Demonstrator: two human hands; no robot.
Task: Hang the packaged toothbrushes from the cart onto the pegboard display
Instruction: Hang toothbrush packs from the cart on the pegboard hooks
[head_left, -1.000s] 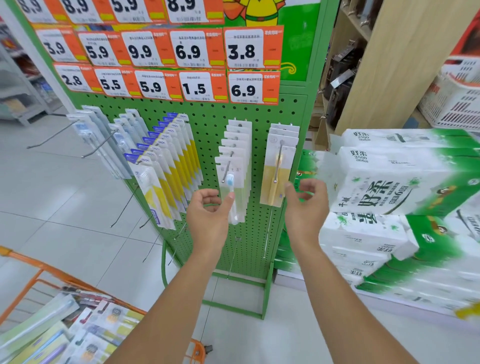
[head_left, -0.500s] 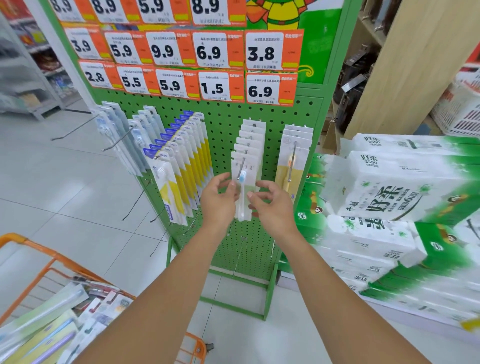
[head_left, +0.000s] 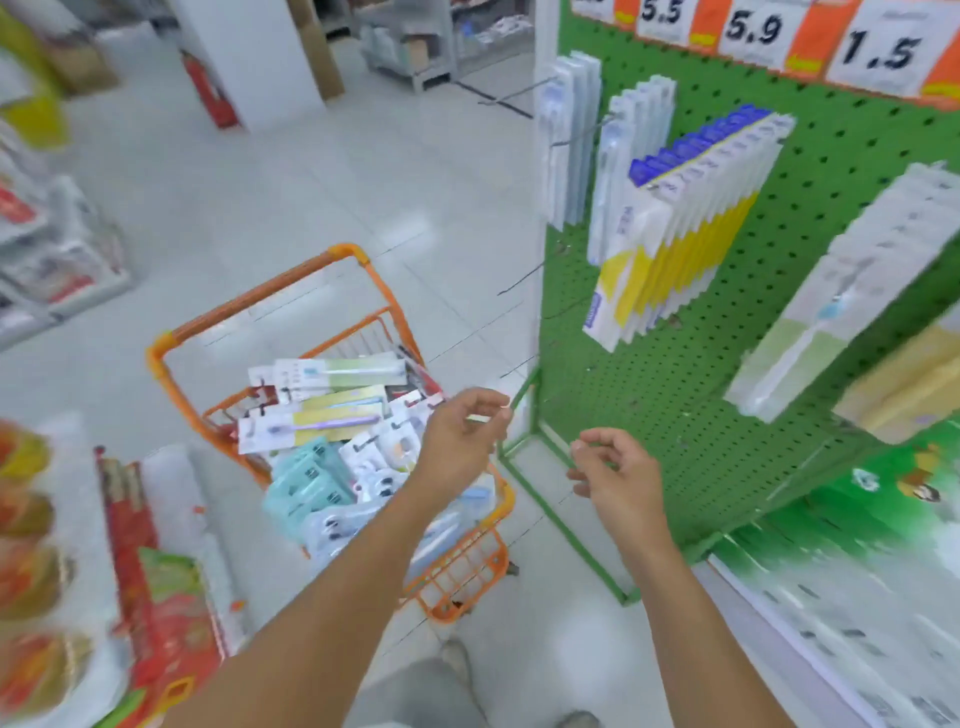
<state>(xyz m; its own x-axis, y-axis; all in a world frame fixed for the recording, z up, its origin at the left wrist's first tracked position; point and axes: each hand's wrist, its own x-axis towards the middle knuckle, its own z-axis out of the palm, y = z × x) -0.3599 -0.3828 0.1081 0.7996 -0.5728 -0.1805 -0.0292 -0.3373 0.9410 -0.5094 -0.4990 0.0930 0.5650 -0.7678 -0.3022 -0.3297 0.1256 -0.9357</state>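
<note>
Left hand (head_left: 457, 436): yours, loosely curled, empty, above the cart's right edge;
Right hand (head_left: 615, 475): loosely curled, empty, near the green perforated pegboard (head_left: 649, 364);
Packaged toothbrushes (head_left: 322, 397): heaped in the orange wire cart (head_left: 171, 348); others hang on the pegboard.

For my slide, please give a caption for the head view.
Both empty hands, left hand and right hand, hover above the orange wire cart beside the green pegboard.

Toothbrush packs (head_left: 332, 400) in cart (head_left: 166, 353), left of pegboard (head_left: 810, 291).
</note>
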